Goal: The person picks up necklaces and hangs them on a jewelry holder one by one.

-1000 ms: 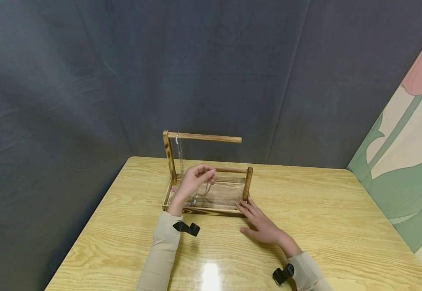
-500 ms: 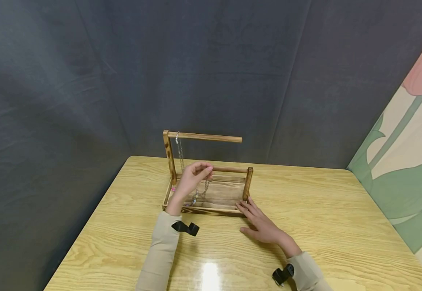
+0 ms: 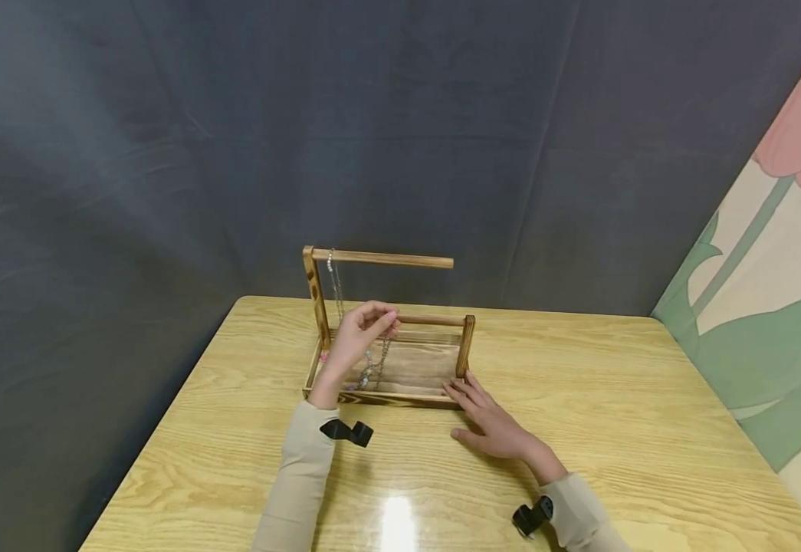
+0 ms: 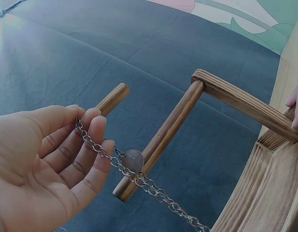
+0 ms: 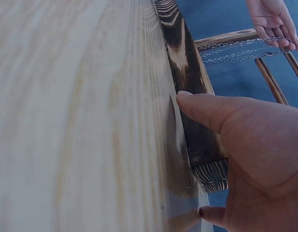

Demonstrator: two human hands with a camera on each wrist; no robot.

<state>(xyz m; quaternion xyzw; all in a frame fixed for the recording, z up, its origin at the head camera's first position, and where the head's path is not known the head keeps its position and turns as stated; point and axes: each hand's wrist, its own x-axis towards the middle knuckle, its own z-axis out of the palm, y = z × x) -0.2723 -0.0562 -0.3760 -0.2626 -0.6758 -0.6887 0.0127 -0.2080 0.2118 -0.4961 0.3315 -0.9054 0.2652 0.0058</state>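
Observation:
My left hand [image 3: 359, 333] pinches a silver chain necklace [image 4: 107, 155] between thumb and fingertips, near the left end of the lower bar [image 3: 431, 320] of a wooden jewelry stand. A round disc [image 4: 133, 160] on the chain overlaps that bar's free end in the left wrist view. Below the hand, the necklace hangs into the stand's tray [image 3: 400, 398], where colored beads [image 3: 364, 377] show at its lower part. My right hand [image 3: 493, 428] rests with spread fingers at the tray's front right corner, its thumb along the front wall in the right wrist view.
Another necklace [image 3: 336, 282] hangs from the left part of the upper bar [image 3: 393, 258]. Pink beads [image 3: 323, 356] lie at the tray's left side. The stand sits on a wooden table [image 3: 579, 399] before a dark curtain [image 3: 400, 153].
My left hand has shifted slightly left and up along the lower bar, with the chain still pinched. The right hand stays at the tray corner. The head view has shifted a little.

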